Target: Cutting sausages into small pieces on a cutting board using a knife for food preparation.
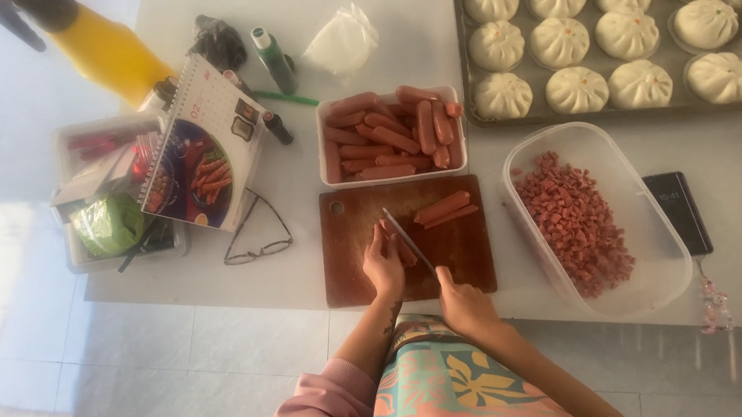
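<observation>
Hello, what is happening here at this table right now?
A person is cutting sausages on a brown cutting board. The left hand holds down a sausage piece, and the right hand holds a knife with its blade over that piece. Two more sausage strips lie further back on the board. A white tray behind the board holds whole sausages, and a clear container on the right holds diced pieces. A metal tray of white buns sits at the back right.

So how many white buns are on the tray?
10 in view. Four sit in the top row of the tray, cut by the picture's edge, four in the middle row, two in the bottom row at the left. More may lie outside the picture.
</observation>
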